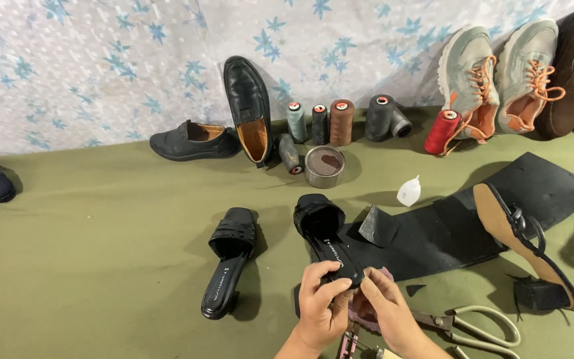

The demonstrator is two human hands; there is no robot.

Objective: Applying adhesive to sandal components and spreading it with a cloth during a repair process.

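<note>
An olive-green cloth [101,252] covered the desk, with a pale sheet printed with blue stars hung behind it. Nearest the camera, the left hand [320,302] and right hand [390,309] were both clamped on the heel end of a black heeled sandal [323,229], fingers pinching its back edge (the toe pointed away). Scissors [479,326] lay just right of the hands. A matching black sandal [230,262] sat to the left, and a black rubber sheet [473,219] stretched to the right, bearing a tan-soled sandal [523,242]. Farther back stood a round tin [324,166], thread spools [341,123], black loafers [250,106] and grey sneakers [499,73].
</note>
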